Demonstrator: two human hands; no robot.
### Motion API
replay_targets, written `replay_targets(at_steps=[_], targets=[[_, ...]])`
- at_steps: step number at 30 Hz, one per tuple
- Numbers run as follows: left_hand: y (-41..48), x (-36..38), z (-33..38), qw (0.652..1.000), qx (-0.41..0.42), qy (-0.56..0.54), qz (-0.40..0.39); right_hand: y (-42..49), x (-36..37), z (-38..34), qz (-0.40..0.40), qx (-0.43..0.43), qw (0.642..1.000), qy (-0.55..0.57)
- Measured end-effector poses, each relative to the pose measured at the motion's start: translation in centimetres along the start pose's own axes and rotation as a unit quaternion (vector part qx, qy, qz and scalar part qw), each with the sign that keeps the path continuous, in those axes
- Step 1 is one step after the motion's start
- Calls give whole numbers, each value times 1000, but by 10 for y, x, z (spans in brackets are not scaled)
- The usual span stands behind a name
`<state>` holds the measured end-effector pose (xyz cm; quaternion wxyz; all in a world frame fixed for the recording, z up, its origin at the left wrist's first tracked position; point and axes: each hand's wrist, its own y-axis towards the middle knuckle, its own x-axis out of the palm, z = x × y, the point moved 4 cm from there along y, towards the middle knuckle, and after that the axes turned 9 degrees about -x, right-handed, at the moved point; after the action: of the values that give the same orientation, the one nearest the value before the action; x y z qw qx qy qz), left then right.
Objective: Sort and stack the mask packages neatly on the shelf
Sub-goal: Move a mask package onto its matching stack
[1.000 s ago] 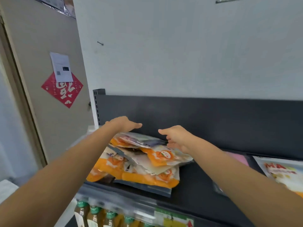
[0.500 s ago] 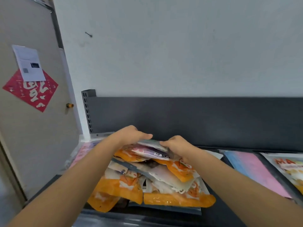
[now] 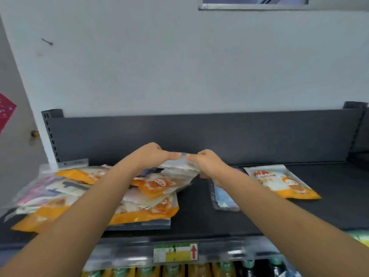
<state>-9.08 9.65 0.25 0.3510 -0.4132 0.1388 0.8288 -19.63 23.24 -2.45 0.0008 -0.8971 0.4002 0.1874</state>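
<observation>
Holding: we pinched the top package (image 3: pixel 179 165), a clear-fronted pouch, by its upper edge and kept it tilted just above the pile (image 3: pixel 151 198).
Left hand (image 3: pixel 153 156): our thumb and curled fingers were closed on the pouch's left end; the fingertips were hidden behind it.
Right hand (image 3: pixel 207 162): our thumb and bent fingers gripped the right end, almost touching the left thumb.
Pile: orange and white mask packages lay overlapping and askew on the left half of the shelf (image 3: pixel 199 220).
Blue package (image 3: pixel 223 196): it lay flat under our right forearm, apart from the pile.
Orange package (image 3: pixel 279 182): it lay alone, flat, further right.
Back panel (image 3: pixel 199 134): dark grey, it stood upright behind everything.
Price label (image 3: pixel 175 252): it sat on the shelf's front edge, above a row of bottles (image 3: pixel 199 270).
</observation>
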Motion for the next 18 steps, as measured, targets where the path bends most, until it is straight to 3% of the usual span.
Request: replay_targets(at_steps=[6,12,18], targets=[[-36,111,108,995,19,-93,-43,-43,-157,49,66,-8,998,-18],[-59,234,223,990,70,-114,-46,-71,-308,113,102,-9,993,-64],[-56,309,299,994,94,-27,-51,-64,-409,166,120,23,988,-90]])
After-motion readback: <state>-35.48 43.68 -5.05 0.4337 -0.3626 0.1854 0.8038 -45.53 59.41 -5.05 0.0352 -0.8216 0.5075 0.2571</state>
